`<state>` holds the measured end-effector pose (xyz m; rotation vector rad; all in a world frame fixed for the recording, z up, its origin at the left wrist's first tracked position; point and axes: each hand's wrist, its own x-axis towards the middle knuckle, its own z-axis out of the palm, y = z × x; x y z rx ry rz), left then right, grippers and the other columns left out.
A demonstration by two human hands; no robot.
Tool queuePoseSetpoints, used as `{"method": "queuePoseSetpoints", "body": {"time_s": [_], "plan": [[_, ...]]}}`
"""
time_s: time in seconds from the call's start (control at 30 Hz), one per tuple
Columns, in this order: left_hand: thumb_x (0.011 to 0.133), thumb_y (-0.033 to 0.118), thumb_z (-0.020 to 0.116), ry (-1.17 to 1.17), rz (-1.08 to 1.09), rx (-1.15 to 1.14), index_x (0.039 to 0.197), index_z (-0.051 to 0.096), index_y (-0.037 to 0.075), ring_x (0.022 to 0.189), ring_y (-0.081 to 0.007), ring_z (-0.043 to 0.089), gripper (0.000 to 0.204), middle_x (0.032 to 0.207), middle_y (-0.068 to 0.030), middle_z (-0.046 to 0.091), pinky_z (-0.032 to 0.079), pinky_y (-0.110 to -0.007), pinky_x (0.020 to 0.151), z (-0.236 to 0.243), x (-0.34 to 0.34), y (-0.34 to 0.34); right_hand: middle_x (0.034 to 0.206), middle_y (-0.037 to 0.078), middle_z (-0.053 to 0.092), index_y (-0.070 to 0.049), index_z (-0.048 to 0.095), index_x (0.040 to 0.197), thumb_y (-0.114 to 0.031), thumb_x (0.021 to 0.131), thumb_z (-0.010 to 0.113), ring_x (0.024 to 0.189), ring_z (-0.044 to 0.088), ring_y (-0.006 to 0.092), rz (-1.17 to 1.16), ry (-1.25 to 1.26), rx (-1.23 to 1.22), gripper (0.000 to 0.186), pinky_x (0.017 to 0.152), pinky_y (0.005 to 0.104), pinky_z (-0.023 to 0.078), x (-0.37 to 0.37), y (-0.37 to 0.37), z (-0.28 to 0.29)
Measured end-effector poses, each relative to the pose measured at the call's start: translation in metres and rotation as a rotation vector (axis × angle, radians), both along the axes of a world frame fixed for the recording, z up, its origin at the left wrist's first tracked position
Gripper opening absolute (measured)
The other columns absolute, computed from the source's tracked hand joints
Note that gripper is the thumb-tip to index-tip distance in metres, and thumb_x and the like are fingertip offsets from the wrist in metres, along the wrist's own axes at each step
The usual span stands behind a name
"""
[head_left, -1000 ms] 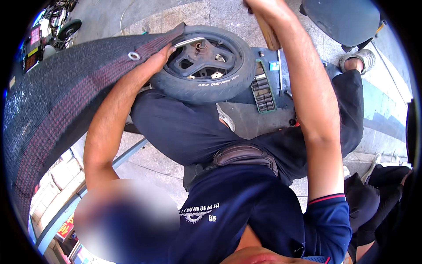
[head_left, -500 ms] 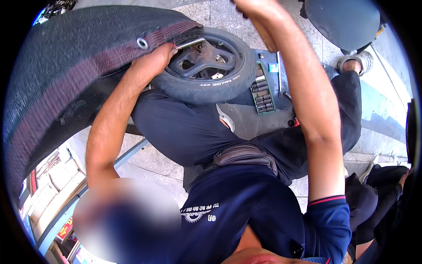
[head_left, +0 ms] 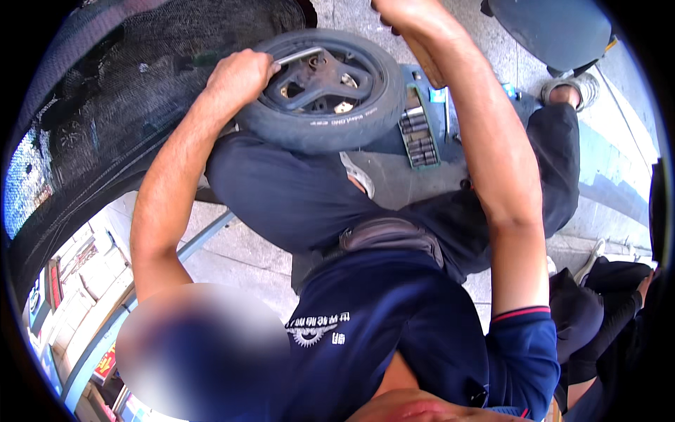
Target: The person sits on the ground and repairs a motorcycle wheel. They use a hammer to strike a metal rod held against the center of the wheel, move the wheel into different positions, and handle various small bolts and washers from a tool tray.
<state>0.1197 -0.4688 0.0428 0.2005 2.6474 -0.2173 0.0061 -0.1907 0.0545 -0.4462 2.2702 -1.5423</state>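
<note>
A spoked motorcycle wheel with a black tyre (head_left: 316, 133) is in front of me, above my left knee. My left hand (head_left: 240, 76) is closed around a silver wrench (head_left: 299, 56), whose far end reaches the nut at the wheel's hub (head_left: 316, 67). My right hand (head_left: 415, 21) is raised at the top edge of the view, to the right of the wheel. Its fingers are partly cut off there, so whether it holds anything is unclear. A green tray of sockets (head_left: 420, 130) lies between the wheel and my right forearm.
A dark woven cover (head_left: 140, 77) hangs at the left, close to my left forearm. A long thin metal tool (head_left: 446, 119) and a small blue packet (head_left: 437, 96) lie beside the tray. At the lower right another person's dark-clothed legs (head_left: 576, 309) show. A dark rounded panel (head_left: 552, 28) is at the upper right.
The woven cover has swung up and left, showing more of its underside. My left hand and the wheel appear slightly higher in view, with the wrench still held. My right hand has barely moved.
</note>
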Motion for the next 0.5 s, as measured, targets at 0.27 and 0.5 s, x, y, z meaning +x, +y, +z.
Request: {"method": "queuePoseSetpoints", "body": {"time_s": [0.27, 0.5], "plan": [[0.101, 0.032, 0.061, -0.012, 0.030, 0.008, 0.098, 0.075, 0.004, 0.088, -0.0429, 0.071, 0.031, 0.089, -0.0231, 0.073, 0.057, -0.054, 0.080, -0.002, 0.002, 0.007, 0.079, 0.012, 0.069, -0.002, 0.060, 0.133, -0.041, 0.105, 0.055, 0.058, 0.063, 0.0216, -0.157, 0.223, 0.276, 0.048, 0.053, 0.0410, 0.053, 0.007, -0.027, -0.102], [0.101, 0.032, 0.059, -0.035, 0.042, 0.080, 0.099, 0.071, 0.005, 0.089, -0.0452, 0.069, 0.029, 0.088, -0.0233, 0.071, 0.054, -0.055, 0.078, -0.011, 0.012, 0.002, 0.104, 0.020, 0.073, -0.009, 0.047, 0.151, -0.035, 0.104, 0.057, 0.078, 0.071, 0.0273, 0.023, -0.071, 0.091, 0.055, 0.070, 0.0403, 0.058, 0.027, 0.005, -0.079]]}}
